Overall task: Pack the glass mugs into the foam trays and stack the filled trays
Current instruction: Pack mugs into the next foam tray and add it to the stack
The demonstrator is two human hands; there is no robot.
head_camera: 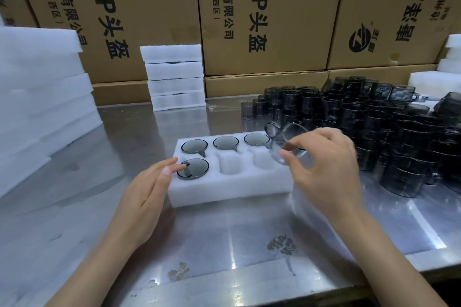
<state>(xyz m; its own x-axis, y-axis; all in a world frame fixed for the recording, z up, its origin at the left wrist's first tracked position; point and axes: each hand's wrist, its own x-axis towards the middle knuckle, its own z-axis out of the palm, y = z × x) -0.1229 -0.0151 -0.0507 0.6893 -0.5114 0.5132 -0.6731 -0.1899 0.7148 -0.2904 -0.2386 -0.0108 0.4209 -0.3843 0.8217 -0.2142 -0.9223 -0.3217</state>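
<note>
A white foam tray lies on the steel table with two rows of round pockets. The back row shows three smoky glass mugs seated rim-up; its right end is hidden behind the right hand. In the front row the leftmost pocket holds one mug, sitting slightly tilted, and the next two pockets are bare foam.

The right hand holds a further mug tilted above the tray's right end, its grip pinching the glass wall between thumb and fingers, handle toward the tray. The left hand rests at the tray's left edge, its grip spread and flat, fingertips just beside the front-left mug.

To the right, a dense heap of dark, cylindrical mugs covers the table. At the back stands a stack of four filled trays, glass just visible in the seams. A taller pile of soft white foam stands at left, against printed cardboard boxes.
</note>
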